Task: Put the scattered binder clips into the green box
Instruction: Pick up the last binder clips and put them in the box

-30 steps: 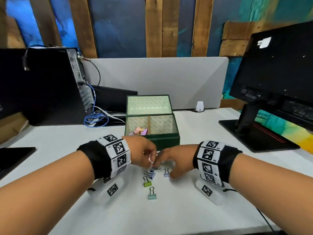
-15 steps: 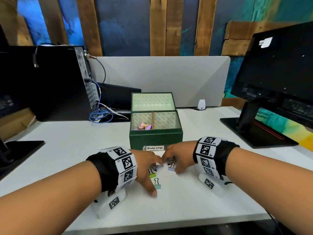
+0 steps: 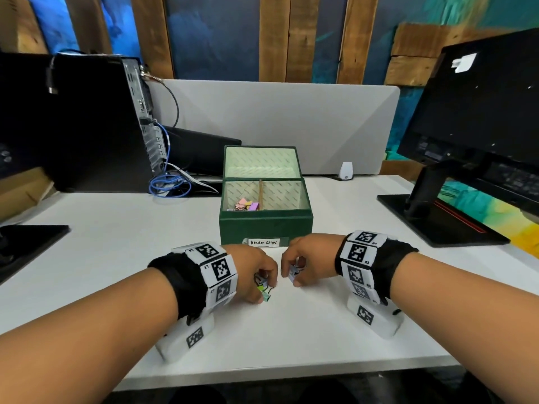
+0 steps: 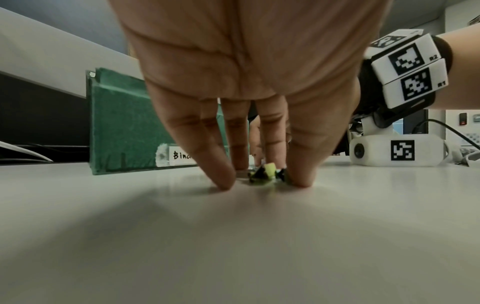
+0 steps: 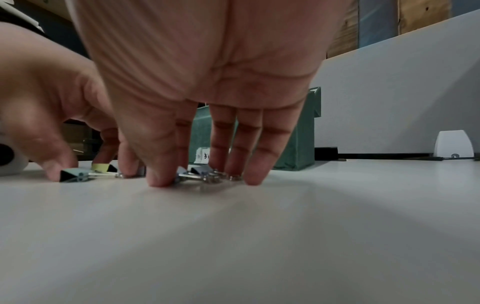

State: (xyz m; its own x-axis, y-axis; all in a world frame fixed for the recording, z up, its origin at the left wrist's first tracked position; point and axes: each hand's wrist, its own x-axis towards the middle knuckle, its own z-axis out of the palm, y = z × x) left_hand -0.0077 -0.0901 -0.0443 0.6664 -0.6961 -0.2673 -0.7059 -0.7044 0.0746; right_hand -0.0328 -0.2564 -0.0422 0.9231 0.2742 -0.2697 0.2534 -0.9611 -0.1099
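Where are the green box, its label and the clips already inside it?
green box point(image 3: 265, 227), head view, front wall.
label point(image 3: 263, 242), head view, middle of the handwritten strip.
clips inside point(image 3: 246, 205), head view, the coloured pile in the left compartment.

A dark green box point(image 3: 264, 224) sits at twelve o'clock from the hands, its inside lined pale mint with a faint diagonal pattern. A white label point(image 3: 264, 242) with black handwriting marks its front. Inside, the clips in the box point(image 3: 246, 205) are pink, yellow and purple. Under the left hand point(image 3: 253, 271) lie a lime-green clip point(image 3: 261, 288) and a pale teal clip point(image 3: 267, 296); under the right hand point(image 3: 306, 263) are lavender clips point(image 5: 200, 171) with silver wire handles. Both wrists wear black bands point(image 3: 388, 263) carrying white blocks printed with black-and-white square codes point(image 3: 357, 252). The desk point(image 3: 116, 243) is white. At eleven o'clock – a coiled blue cable point(image 3: 170, 185). The wall point(image 3: 213, 39) behind is blue and teal, crossed by brown wooden planks.
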